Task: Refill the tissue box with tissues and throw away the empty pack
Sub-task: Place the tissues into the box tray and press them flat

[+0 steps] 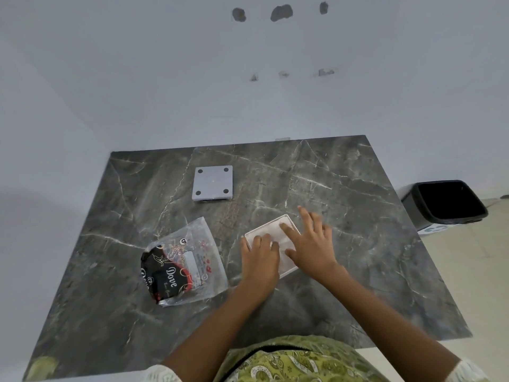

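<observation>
An open white tissue box (pixel 286 220) lies on the dark marble table (pixel 344 244), with white tissues (pixel 271 232) filling it. My left hand (pixel 260 259) rests flat on the near part of the tissues. My right hand (pixel 309 239) lies on the tissues too, fingers spread, covering the box's right side. To the left of the box lies the flattened clear plastic pack (pixel 183 261) with black and red "Dove" print; nobody touches it. A grey square lid with four round feet (pixel 212 182) lies upside down farther back on the table.
A black waste bin (pixel 447 201) stands on the floor beyond the table's right edge. A pale wall runs behind the table and along its left side. My green patterned clothing (pixel 297 359) is at the near table edge.
</observation>
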